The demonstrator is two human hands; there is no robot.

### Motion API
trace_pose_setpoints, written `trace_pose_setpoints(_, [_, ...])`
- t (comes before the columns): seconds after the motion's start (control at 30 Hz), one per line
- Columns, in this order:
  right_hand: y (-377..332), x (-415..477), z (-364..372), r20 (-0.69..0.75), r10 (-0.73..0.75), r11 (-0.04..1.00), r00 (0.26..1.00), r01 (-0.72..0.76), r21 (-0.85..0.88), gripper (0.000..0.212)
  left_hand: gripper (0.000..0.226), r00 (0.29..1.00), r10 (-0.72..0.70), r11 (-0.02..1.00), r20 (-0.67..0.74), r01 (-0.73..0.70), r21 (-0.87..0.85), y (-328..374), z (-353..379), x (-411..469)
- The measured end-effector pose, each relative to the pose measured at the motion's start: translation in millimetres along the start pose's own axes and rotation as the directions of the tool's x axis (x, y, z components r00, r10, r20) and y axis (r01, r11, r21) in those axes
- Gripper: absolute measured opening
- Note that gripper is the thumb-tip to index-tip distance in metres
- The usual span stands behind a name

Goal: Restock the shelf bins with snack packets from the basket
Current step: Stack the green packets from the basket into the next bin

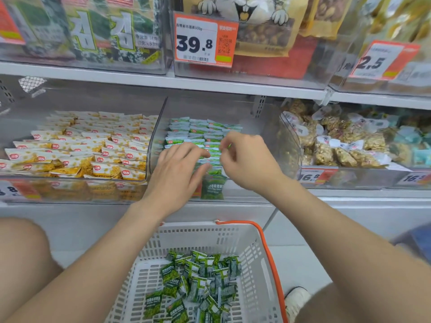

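an orange price tag (205, 41) fronts a rabbit-printed bag (247, 10).

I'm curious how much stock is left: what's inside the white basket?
A loose pile of small green snack packets lies on the floor of the white basket. The picture's lower edge cuts off its near end, so anything there cannot be seen.

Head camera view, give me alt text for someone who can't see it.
Two hands reach into the middle clear bin of green snack packets: the left hand rests on the rows, the right hand's fingers pinch one. Below, a white basket holds more.
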State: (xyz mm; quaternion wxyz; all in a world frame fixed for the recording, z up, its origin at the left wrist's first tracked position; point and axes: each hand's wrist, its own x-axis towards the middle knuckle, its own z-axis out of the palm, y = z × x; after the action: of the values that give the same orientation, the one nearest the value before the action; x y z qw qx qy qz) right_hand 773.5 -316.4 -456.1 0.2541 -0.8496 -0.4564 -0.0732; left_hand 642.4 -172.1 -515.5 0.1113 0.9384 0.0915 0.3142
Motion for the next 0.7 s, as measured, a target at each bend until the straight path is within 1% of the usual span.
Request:
trace_pose_setpoints(0.03, [-10.2,-12.2,-6.9,0.030,-0.054,0.999,0.998,0.054,-0.003,0.020,0.020,0.998,0.031,0.999,-0.062,-0.032,-0.023,2.6,-2.4,-1.7])
trace_pose_setpoints(0.07, [-18.6,-24.1,-11.6,0.100,-0.085,0.996,0.991,0.088,-0.028,0.019,0.014,0.988,0.065,0.997,-0.138,-0.070,-0.030,5.8,-4.9,-4.5])
trace_pose_setpoints(0.1, [-23.3,-35.0,-13.1,0.205,-0.099,0.991,0.974,0.114,-0.064,0.020,0.008,0.971,0.102,0.994,-0.217,-0.107,-0.013,9.7,-7.3,-8.4])
trace_pose_setpoints(0.13, [-25.2,-44.9,-11.7,0.338,-0.094,0.985,0.936,0.136,-0.104,0.021,0.006,0.950,0.135,0.991,-0.282,-0.135,0.018,13.7,-7.4,-14.8])
trace_pose_setpoints(0.17, [-22.8,-53.1,-7.1,0.473,-0.076,0.977,0.878,0.160,-0.139,0.022,0.008,0.931,0.165,0.986,-0.327,-0.156,0.054,17.6,-6.1,-21.6])
trace_pose_setpoints(0.2, [-19.2,-61.3,-1.0,0.587,-0.045,0.968,0.809,0.180,-0.173,0.023,0.010,0.924,0.190,0.982,-0.333,-0.173,0.080,20.8,-1.6,-30.7])
trace_pose_setpoints(0.23, [-15.2,-69.4,6.1,0.664,-0.019,0.957,0.748,0.205,-0.204,0.024,0.012,0.932,0.209,0.977,-0.296,-0.190,0.091,21.7,5.8,-41.2])
trace_pose_setpoints(0.3, [-7.7,-84.0,22.8,0.759,0.029,0.932,0.650,0.257,-0.256,0.023,0.012,0.970,0.210,0.977,-0.124,-0.204,0.061,18.2,28.1,-64.0])
trace_pose_setpoints(0.33, [-5.2,-90.0,31.6,0.789,0.051,0.920,0.612,0.279,-0.276,0.022,0.012,0.984,0.175,0.984,-0.019,-0.174,0.030,14.5,40.7,-75.7])
trace_pose_setpoints(0.37, [-2.4,-94.2,41.1,0.811,0.064,0.908,0.582,0.304,-0.290,0.021,0.013,0.990,0.113,0.994,0.083,-0.114,0.008,9.7,53.2,-86.4])
trace_pose_setpoints(0.4, [-1.7,-96.7,49.2,0.825,0.068,0.899,0.561,0.324,-0.295,0.022,0.015,0.981,0.030,0.999,0.189,-0.031,0.005,4.8,64.8,-96.5])
trace_pose_setpoints(0.43, [-0.8,-98.1,58.1,0.839,0.063,0.894,0.541,0.344,-0.288,0.024,0.014,0.952,-0.058,0.998,0.301,0.050,0.034,-0.3,75.2,-105.0])
trace_pose_setpoints(0.47, [-0.5,-98.9,65.7,0.850,0.052,0.891,0.524,0.360,-0.277,0.024,0.010,0.902,-0.139,0.990,0.408,0.114,0.084,-6.0,85.7,-113.9])
trace_pose_setpoints(0.5, [0.6,-98.8,73.6,0.856,0.042,0.888,0.515,0.374,-0.268,0.024,0.007,0.846,-0.205,0.978,0.491,0.162,0.129,-11.2,95.4,-123.0])
trace_pose_setpoints(0.53, [0.0,-98.5,79.6,0.862,0.036,0.882,0.506,0.390,-0.266,0.025,0.006,0.799,-0.259,0.966,0.543,0.204,0.161,-17.0,105.3,-133.0])
trace_pose_setpoints(0.63, [-1.3,-96.5,95.4,0.885,0.025,0.869,0.465,0.427,-0.249,0.025,0.008,0.679,-0.425,0.903,0.599,0.360,0.232,-33.2,132.3,-162.2])
trace_pose_setpoints(0.7, [1.3,-95.6,105.9,0.899,0.033,0.863,0.437,0.442,-0.246,0.020,0.020,0.585,-0.519,0.848,0.623,0.442,0.292,-45.3,151.2,-180.8])
